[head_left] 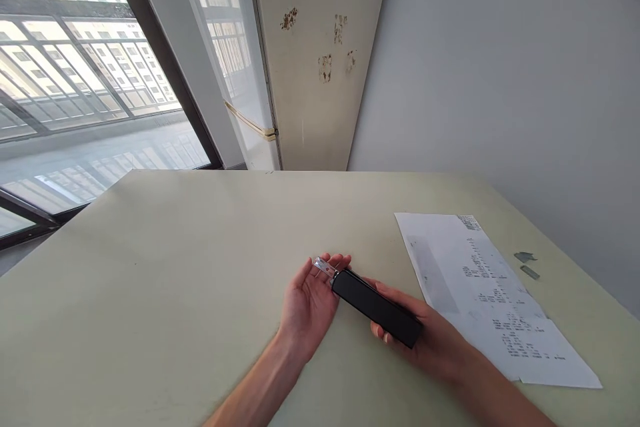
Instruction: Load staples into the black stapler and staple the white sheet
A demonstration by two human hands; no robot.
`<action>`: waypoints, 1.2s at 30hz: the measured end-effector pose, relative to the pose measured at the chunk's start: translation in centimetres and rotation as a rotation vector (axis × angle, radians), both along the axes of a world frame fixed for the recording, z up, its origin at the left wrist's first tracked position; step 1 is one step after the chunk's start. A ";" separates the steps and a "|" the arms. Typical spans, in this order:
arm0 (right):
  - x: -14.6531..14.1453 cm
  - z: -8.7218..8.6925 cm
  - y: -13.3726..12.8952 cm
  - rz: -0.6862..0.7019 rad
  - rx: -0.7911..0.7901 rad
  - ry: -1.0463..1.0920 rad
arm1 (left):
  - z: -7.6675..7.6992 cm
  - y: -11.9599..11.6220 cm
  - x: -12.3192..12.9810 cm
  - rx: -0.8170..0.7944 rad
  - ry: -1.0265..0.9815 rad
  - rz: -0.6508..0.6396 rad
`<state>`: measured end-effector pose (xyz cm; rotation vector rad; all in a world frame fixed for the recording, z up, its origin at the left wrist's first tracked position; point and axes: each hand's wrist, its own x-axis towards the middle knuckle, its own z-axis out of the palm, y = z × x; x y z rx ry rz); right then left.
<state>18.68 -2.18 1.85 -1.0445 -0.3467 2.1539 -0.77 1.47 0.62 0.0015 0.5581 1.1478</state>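
Observation:
My right hand [425,330] is wrapped round a long black stapler [377,307], held at a slant above the table. Its bright metal end [326,268] points up and left, over the fingers of my left hand [313,303]. That left hand lies palm up with its fingers loosely spread. Whether the metal end touches the fingers, I cannot tell. Just right of my right hand, printed white paper [480,287] lies flat on the table, partly behind my forearm.
Two small grey pieces [529,265], perhaps staple strips, lie at the right of the pale table [175,293]. A grey wall [500,67] borders the table's right side. Behind stands a tall cabinet or fridge [315,107] with rusty patches; a window [85,73] is at left.

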 end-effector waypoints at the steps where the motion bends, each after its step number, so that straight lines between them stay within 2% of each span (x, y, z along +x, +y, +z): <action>1: 0.0 -0.1 -0.1 0.001 0.049 -0.006 | 0.1 0.0 0.0 -0.002 0.000 0.006; 5: -0.1 -0.5 -0.4 -0.012 0.302 -0.058 | 0.1 0.0 0.1 0.002 0.006 0.013; 8: -0.1 -0.5 -0.5 -0.081 0.441 -0.164 | -0.1 0.0 0.1 -0.006 -0.010 0.015; 13: 0.2 -0.5 -0.6 -0.204 0.655 -0.587 | 0.1 -0.3 -0.3 0.060 0.040 -0.075; 15: 0.3 -0.8 -0.6 -0.229 0.759 -0.815 | 0.5 -0.5 -0.7 0.129 0.217 -0.132; 18: 0.4 -1.6 -0.7 -0.243 0.881 -1.059 | 0.9 -0.8 -1.3 0.322 0.723 -0.156; 21: 0.5 -2.1 -0.7 -0.207 0.957 -1.158 | 1.2 -1.0 -1.6 0.551 1.159 -0.180; 23: 0.5 -2.2 -0.7 -0.179 1.003 -1.194 | 1.1 -1.0 -1.6 0.653 1.268 -0.223; 28: 0.5 -2.3 -0.7 -0.157 1.056 -1.232 | 0.7 -1.0 -1.4 0.762 1.357 -0.293; 32: 0.6 -2.4 -0.7 -0.136 1.068 -1.226 | 0.4 -1.5 -0.9 0.807 1.282 -0.391; 34: 0.7 -2.4 -0.7 -0.138 1.049 -1.229 | 0.4 -1.4 -0.7 0.701 1.177 -0.334; 36: 0.7 -2.3 -0.4 -0.151 1.023 -1.225 | 0.6 -0.9 -0.9 0.497 0.992 -0.225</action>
